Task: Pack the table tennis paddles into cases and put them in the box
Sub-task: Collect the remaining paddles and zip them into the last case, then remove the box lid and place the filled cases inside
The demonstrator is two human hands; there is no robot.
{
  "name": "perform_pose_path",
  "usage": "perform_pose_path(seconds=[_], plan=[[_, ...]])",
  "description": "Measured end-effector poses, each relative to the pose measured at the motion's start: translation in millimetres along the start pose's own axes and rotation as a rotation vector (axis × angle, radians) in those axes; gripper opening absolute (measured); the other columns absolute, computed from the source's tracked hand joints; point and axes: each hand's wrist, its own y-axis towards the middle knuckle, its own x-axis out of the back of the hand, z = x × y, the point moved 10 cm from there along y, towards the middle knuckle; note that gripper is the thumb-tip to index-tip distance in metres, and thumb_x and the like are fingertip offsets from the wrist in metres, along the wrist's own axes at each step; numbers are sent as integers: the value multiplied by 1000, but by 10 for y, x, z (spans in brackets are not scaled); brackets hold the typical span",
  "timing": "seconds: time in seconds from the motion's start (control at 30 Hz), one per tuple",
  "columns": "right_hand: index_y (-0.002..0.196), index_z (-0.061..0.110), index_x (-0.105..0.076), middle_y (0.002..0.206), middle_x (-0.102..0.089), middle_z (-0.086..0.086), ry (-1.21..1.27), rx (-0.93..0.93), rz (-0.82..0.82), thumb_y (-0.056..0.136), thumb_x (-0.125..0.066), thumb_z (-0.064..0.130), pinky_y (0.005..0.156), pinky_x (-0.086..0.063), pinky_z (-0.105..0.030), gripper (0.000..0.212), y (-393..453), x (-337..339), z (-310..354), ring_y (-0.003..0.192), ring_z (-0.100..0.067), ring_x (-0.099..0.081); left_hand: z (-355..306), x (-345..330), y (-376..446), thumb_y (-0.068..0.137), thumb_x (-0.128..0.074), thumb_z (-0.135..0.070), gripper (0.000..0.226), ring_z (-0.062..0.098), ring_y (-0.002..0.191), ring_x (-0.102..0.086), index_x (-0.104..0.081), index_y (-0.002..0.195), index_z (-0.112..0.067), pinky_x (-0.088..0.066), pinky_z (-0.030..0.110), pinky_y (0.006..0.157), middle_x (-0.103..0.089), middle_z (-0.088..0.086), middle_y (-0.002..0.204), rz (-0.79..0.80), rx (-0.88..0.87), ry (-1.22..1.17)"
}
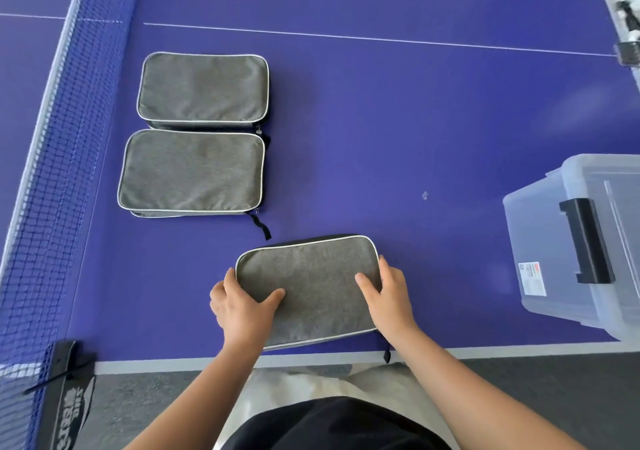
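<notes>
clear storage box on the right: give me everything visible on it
The storage box is translucent, frosted-looking plastic, rectangular with rounded corners, cut off by the right frame edge. Its lid is on, held at the near end by a black latch handle that looks folded down. A white label with a red mark is stuck on the end wall. It sits on the blue table near the front edge, right of the held case. Neither hand touches it. Contents cannot be made out.

Both hands grip near case [311, 290].
</notes>
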Motion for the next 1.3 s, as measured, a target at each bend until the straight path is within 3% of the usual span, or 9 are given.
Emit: perform_pose_path(seconds=[0.13,0.3,0.47,0.53,0.67,0.73,0.87,1.1,1.3], plan=[[153,17,-30,150,-37,0,-39,102,-17,98,-52,42,114,-29,-30,63,-135,285,98,139,-15,-31,-437,-50,-315,73,-84,-38,95,27,139,-21,-30,149,-23,-22,47,116,-27,5,150,-110,-167,59],[150,24,-36,151,-30,22,22,264,-79,98,-46,45,116,-26,-20,57,-396,1089,153,141,3,-27,-1186,-542,-852,79,-80,-32,75,26,137,-24,-43,143,-19,-24,47,117,-34,7,146,-43,-336,-17],[145,32,-42,151,-33,26,1,515,-181,98,-42,52,110,-27,-11,50,-544,2189,58,142,6,-26,-2076,-1202,-1622,85,-74,-24,56,5,126,-32,-49,136,-23,-21,10,104,-42,-3,139,18,-545,-76],[144,24,-46,151,-40,17,-36,604,-219,99,-41,49,110,-34,-18,51,-533,2584,-35,143,-1,-30,-2381,-1464,-1916,86,-72,-27,54,1,125,-34,-48,134,-30,-30,9,99,-42,-9,136,43,-578,-110],[141,16,-49,149,-45,5,-90,706,-255,101,-43,42,111,-33,-17,49,-394,3221,-276,142,-9,-36,-2838,-1942,-2373,87,-69,-35,50,16,119,-49,-47,132,-38,-49,34,91,-38,-29,127,80,-602,-140],[140,12,-50,147,-48,2,-134,737,-272,102,-41,40,112,-33,-21,48,-271,3464,-408,141,-14,-39,-3022,-2167,-2540,88,-68,-38,50,11,120,-48,-47,133,-37,-49,28,89,-36,-34,126,95,-612,-135],[139,9,-51,148,-48,-5,-307,777,-302,101,-42,33,110,-39,-47,45,80,3733,-652,142,-26,-38,-3246,-2657,-2703,87,-65,-47,58,-6,116,-43,-42,139,-35,-38,3,79,-39,-25,127,187,-526,-128],[146,22,-46,158,-33,-6,-666,692,-273,102,-33,47,113,-26,-62,53,552,3744,-878,146,-41,-25,-3353,-3159,-2714,82,-66,-59,90,3,103,-50,-19,154,-32,-42,22,82,-40,-12,139,277,-337,-39],[149,25,-41,162,-25,-1,-780,619,-267,102,-26,44,116,-18,-61,53,625,3691,-944,149,-38,-17,-3383,-3169,-2691,80,-72,-53,63,3,75,-66,-46,136,-38,-59,29,70,-63,-16,88,282,-305,-66]])
